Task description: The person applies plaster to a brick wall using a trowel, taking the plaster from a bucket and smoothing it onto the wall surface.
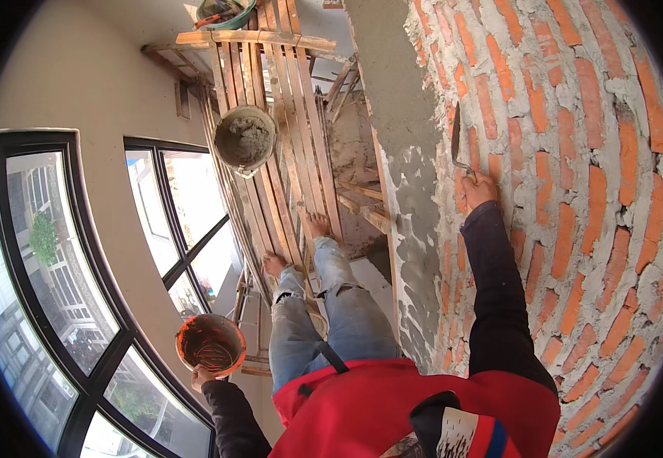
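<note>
My right hand (479,191) is closed round the handle of a trowel (456,141), its blade edge-on to me against the brick wall (563,145). Beside that blade runs a strip of wet grey mortar (400,114) spread down the wall. Low on the left, my left hand (202,376) grips the rim of an orange-red bucket (211,345). Its inside is smeared with dark residue, and I see no mortar heap in it. A second bucket (245,139), grey and holding mortar, stands on the planks ahead of my feet.
I stand barefoot on a scaffold of narrow wooden planks (298,130). A crosspiece (255,38) lies over the planks at the far end, near a green basin (224,14) with tools. Black-framed windows (87,378) line the left wall. Gaps beside the planks show lower timbers (366,206).
</note>
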`<state>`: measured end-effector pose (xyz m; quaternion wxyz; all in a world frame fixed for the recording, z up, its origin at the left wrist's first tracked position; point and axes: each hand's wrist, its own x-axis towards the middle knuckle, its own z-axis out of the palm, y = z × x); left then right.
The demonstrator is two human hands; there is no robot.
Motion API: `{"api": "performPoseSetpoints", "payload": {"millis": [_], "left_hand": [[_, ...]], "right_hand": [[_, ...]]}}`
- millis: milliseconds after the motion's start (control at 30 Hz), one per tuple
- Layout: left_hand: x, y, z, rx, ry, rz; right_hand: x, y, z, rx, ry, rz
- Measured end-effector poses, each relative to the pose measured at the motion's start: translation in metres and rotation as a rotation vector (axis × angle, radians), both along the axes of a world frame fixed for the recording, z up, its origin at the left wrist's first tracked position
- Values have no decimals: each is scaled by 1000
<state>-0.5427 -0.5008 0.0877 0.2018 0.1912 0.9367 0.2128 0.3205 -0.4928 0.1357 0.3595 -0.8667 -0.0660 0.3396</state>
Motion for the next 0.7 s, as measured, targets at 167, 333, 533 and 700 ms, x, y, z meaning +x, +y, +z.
{"api": "performPoseSetpoints", "payload": {"millis": [167,333,533,700], "left_hand": [[64,31,-47,71,-526,54],[197,121,62,133,-840,-266],[308,180,208,312,-1335,-721],[413,210,382,465,-1982,-1092]], "right_hand": [[-22,-67,125,-201,-204,250],[-93,-121,88,-338,-2,391],[-144,-195,93,-315,40,278],[-177,-229,90,-286,71,192]]}}
